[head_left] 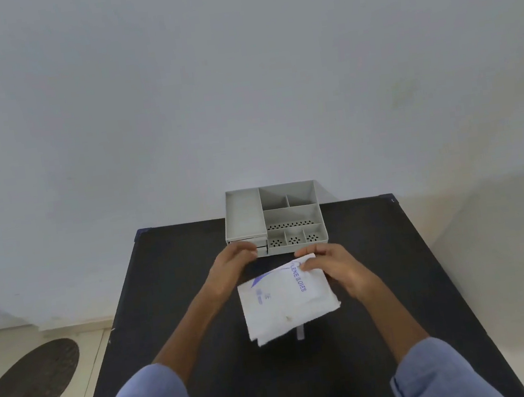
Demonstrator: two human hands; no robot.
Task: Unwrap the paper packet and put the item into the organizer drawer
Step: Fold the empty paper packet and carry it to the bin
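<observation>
A white paper packet (286,301) with blue print lies on the black table (175,308), slightly lifted at its far end. My right hand (335,267) pinches the packet's far right corner between thumb and fingers. My left hand (233,268) hovers just left of the packet's far edge, fingers curled toward the small drawers (253,247) at the lower left of the grey organizer (275,219). I cannot tell whether it touches a drawer. A small grey strip (300,332) sticks out from under the packet's near edge.
The organizer stands at the table's far edge against a pale wall (238,69), with several open compartments on top. A dark oval mat (30,388) lies on the tiled floor to the left. Blue sleeves cover both forearms.
</observation>
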